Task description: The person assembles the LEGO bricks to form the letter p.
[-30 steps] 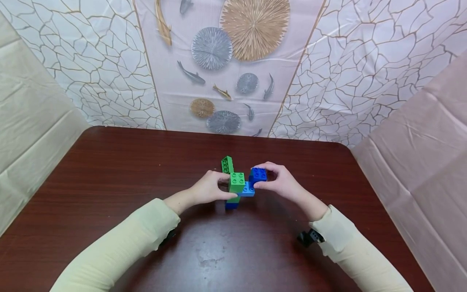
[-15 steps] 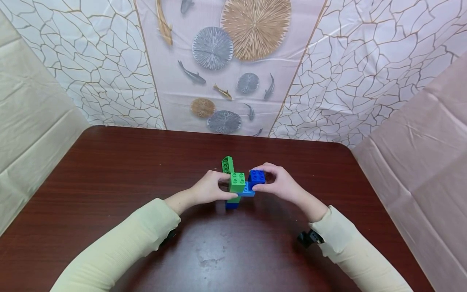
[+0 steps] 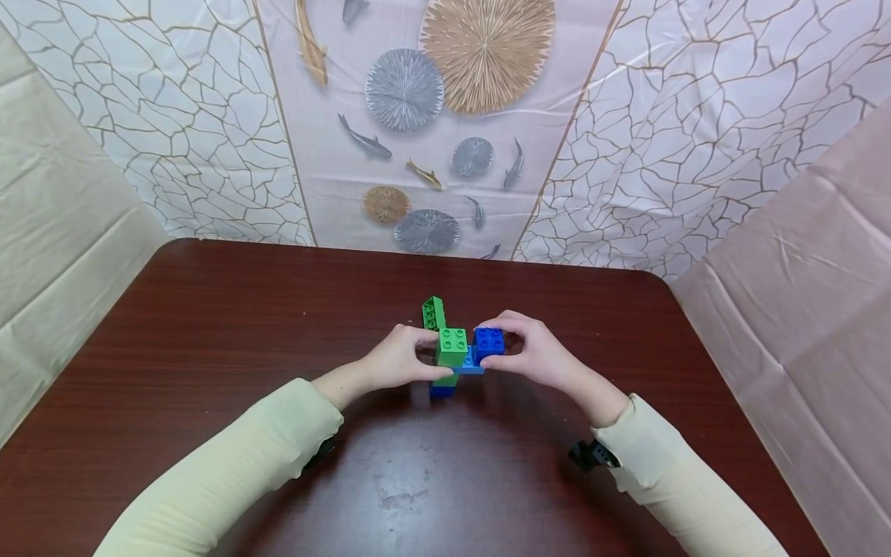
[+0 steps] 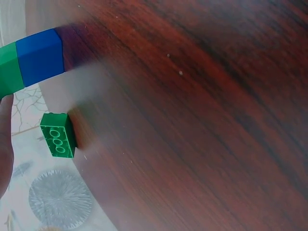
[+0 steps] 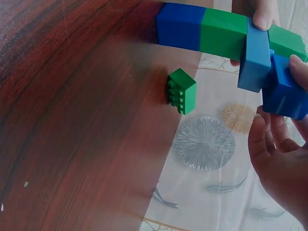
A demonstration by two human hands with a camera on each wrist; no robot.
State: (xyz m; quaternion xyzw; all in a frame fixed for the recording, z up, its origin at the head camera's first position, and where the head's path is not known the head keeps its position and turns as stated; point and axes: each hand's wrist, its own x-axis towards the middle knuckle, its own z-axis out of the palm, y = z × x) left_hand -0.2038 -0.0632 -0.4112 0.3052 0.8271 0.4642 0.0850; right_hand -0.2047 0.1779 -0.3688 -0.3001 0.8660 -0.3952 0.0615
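We reach in from both sides of the green-and-blue plastic block stack [image 3: 452, 359], thumbs toward us | left hand [image 3: 399, 357] curled round it | right hand [image 3: 530, 353] pinching a square dark-blue plastic block [image 3: 490, 343] at its right

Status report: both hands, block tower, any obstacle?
Left hand grips block tower. Right hand pinches dark blue block against light blue block. Loose green block behind, apparently not obstructing.

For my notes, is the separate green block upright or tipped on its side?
The green block is tipped on its side: its hollow underside faces sideways in the left wrist view.
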